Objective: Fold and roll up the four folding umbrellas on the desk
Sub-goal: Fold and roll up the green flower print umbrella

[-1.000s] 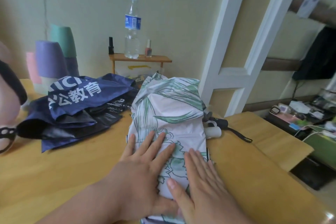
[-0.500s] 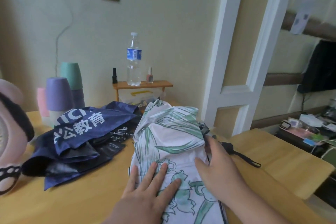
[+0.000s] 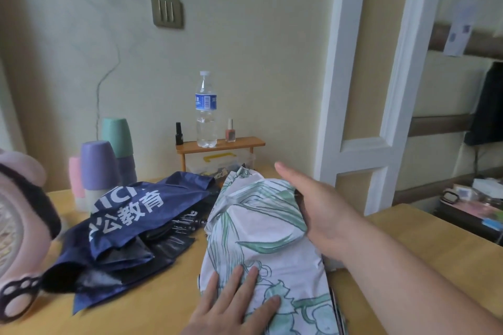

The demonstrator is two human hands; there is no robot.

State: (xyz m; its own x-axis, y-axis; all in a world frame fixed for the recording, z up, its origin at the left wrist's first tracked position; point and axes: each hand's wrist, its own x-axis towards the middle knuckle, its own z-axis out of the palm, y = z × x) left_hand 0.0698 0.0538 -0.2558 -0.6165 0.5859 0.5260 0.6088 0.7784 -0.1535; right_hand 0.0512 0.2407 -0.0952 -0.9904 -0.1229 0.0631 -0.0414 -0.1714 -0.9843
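The white leaf-print umbrella [image 3: 261,228] lies on the tabletop [image 3: 163,304]. The left hand [image 3: 231,307] presses its 6 o'clock end, fingers flat and straight. The right hand [image 3: 324,209] is at its 3 o'clock side; the cloth hides its fingers, so I cannot tell if they grip.

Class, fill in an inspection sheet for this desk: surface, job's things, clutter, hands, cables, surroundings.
Surface: wooden desk, partly covered.
Job's things: white leaf-print umbrella lying flattened; navy umbrella loose beside it, on the left.
Clutter: water bottle and nail polish bottles on a small shelf; upturned cups; pink object.
Hands: left hand presses flat on the white umbrella; right hand against its right side, fingers hidden.
Cables: thin line up the wall, wire or crack unclear.
Surroundings: wall switch plate; white door frame.
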